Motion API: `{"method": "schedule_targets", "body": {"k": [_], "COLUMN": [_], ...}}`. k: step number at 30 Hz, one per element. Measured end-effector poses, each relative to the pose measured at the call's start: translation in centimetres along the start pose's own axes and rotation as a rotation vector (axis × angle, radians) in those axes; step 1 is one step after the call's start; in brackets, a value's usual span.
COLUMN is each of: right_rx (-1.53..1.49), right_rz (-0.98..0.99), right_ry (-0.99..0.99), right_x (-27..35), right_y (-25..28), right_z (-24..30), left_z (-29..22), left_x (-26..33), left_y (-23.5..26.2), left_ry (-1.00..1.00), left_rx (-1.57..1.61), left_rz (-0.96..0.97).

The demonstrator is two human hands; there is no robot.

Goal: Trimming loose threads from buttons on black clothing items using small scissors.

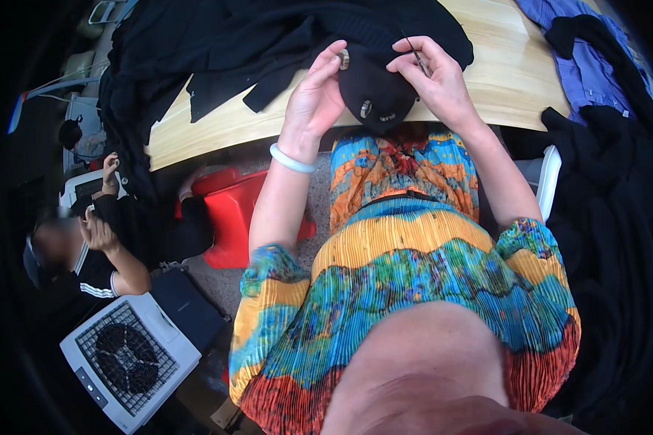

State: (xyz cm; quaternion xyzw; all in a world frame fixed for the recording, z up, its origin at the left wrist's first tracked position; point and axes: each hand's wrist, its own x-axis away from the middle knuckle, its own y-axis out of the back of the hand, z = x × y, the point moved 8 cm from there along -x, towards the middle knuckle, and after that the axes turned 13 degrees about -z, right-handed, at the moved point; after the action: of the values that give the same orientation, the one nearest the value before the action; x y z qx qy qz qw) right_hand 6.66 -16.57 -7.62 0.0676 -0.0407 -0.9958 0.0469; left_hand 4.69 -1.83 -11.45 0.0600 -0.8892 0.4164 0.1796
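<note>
A black garment piece [376, 81] hangs over the table's near edge in front of me, with several shiny round buttons [366, 109] on it. My left hand [316, 94] is closed at its left side, thumb and fingers pinching the cloth beside one button [344, 59]. On the right, my right hand [441, 78] is closed on a thin dark tool [414, 52], its slender end pointing up and away. The tool's exact kind is too small to make out. Both hands are close together over the garment.
Black clothing [218, 43] is heaped over the wooden table [508, 65]. Purple and black garments [595, 72] lie at the right. To the left are a red stool [232, 210], a seated co-worker [109, 246] with raised hands, and a white fan unit [130, 359].
</note>
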Motion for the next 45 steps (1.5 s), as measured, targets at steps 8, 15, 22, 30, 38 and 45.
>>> {"method": "schedule_targets", "body": {"k": [8, 15, 22, 30, 38, 45], "right_rx": [-0.027, -0.226, -0.061, -0.414, -0.213, -0.008], "right_rz": [-0.038, 0.205, 0.180, 0.058, 0.109, 0.022], "right_ry": [0.176, 0.141, 0.015, -0.411, -0.285, 0.057], "right_x": [0.3, 0.6, -0.6, -0.9, -0.5, -0.3], "right_y": [-0.2, -1.3, -2.0, -2.6, -3.7, -3.5], "right_z": [2.1, 5.0, 3.3, -2.9, -2.8, -0.8], "left_z": [-0.2, -2.9, -3.6, -6.6, -0.7, -1.2], "left_x": [1.8, 3.3, -0.7, 2.7, 2.6, 1.1], "left_y": [-0.3, -5.0, -3.6, 0.5, 1.8, 0.8], "left_ry": [0.046, 0.042, 0.031, -0.655, -0.346, -0.331], "left_rx": [0.139, -0.247, -0.380, -0.796, -0.581, -0.547], "left_rz": [0.050, 0.203, 0.124, -0.499, -0.346, -0.330]}}
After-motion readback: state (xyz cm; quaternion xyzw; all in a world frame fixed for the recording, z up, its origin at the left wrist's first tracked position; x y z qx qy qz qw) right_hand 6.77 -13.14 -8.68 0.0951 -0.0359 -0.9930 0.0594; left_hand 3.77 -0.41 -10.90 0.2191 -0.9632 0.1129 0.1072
